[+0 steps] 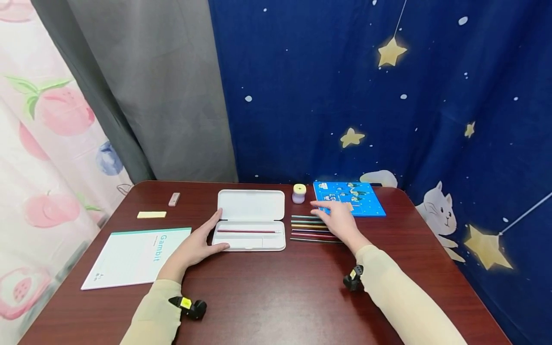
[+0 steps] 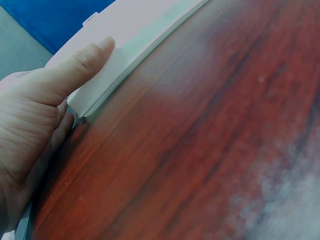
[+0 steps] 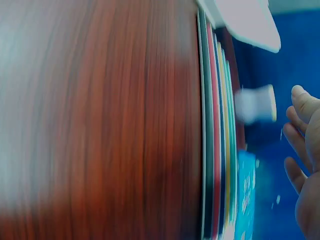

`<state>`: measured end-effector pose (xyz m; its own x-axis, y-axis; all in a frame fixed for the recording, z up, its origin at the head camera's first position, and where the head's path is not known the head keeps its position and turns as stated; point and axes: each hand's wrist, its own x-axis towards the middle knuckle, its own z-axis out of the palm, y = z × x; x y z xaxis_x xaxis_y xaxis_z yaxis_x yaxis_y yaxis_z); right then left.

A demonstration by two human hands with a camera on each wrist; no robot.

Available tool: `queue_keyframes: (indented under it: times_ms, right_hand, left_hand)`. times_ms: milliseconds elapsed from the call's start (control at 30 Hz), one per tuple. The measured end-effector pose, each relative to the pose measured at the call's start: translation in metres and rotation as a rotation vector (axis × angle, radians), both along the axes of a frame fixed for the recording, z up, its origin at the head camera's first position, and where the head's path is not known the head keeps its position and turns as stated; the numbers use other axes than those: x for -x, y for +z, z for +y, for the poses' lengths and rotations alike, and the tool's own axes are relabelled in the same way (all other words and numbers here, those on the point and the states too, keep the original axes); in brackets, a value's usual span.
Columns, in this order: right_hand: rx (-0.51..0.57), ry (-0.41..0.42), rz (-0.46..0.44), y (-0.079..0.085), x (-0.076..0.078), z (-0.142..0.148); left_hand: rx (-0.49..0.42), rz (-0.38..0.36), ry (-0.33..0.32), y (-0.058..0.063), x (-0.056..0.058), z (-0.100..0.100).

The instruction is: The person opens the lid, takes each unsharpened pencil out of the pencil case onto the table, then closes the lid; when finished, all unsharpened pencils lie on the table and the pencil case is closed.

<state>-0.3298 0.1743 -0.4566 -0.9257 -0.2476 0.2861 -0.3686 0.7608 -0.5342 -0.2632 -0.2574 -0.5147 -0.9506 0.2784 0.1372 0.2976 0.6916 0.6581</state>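
Note:
A white pencil case lies open on the table with one dark red pencil in its lower tray. My left hand grips the case's left end, its thumb over the front corner in the left wrist view. To the right of the case several coloured pencils lie side by side. Over their right ends hovers my right hand, fingers loosely extended and holding nothing. In the right wrist view this hand appears apart from the row of pencils.
Behind the pencils stands a small lilac container with a yellow top, beside a blue booklet. At the left lie a white notepad marked "Gambit", a yellow strip and a small eraser-like block. Curtains hang beyond the table.

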Motion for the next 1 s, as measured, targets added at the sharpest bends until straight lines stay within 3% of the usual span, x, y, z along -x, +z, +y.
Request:
queue_keyframes:
  times_ms: [267, 567, 800, 1000]
  right_hand:
    - [0.022, 0.161, -0.009, -0.004, -0.005, -0.051]
    - [-0.11, 0.266, -0.011, -0.014, -0.01, -0.091]
    - [-0.18, 0.275, -0.019, -0.022, -0.011, -0.104]
    - [-0.26, 0.301, 0.067, -0.026, -0.011, -0.11]
  left_hand:
    - [-0.001, -0.002, -0.001, 0.0, -0.001, 0.0]
    - [-0.009, 0.0, -0.004, 0.0, 0.0, -0.001]
    - [-0.002, 0.002, 0.0, 0.0, 0.0, -0.001]
    - [0.003, -0.001, 0.004, 0.0, 0.0, -0.001]
